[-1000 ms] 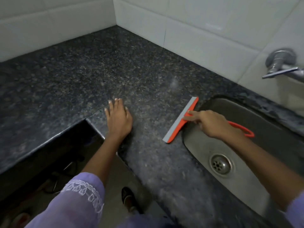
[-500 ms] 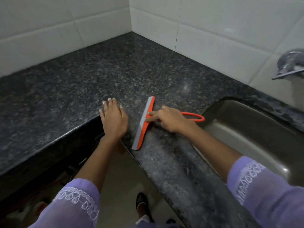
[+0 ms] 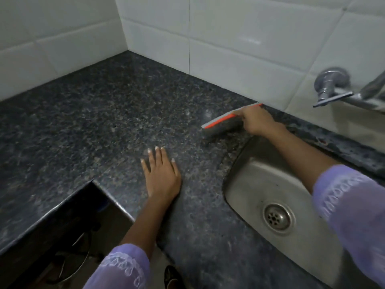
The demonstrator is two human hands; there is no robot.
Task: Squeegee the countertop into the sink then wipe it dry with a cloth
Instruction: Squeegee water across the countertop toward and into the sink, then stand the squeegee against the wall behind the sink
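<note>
Right hand (image 3: 255,119) clenched on orange squeegee (image 3: 226,119) with grey rubber blade, at back edge of speckled dark granite countertop (image 3: 104,122) by white glossy wall tiles (image 3: 239,49), just past rounded back-left corner of brushed steel sink (image 3: 245,184); blade sticks out left of the fist. Left hand (image 3: 161,174) flat, fingers spread, holding nothing, near countertop's front inner corner, well apart from squeegee.

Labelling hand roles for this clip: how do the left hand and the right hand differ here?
The left hand lies flat and empty on the countertop, fingers spread; the right hand grips the orange squeegee. The left sits near the front edge, the right far back by the tiled wall. Both have purple sleeves.
</note>
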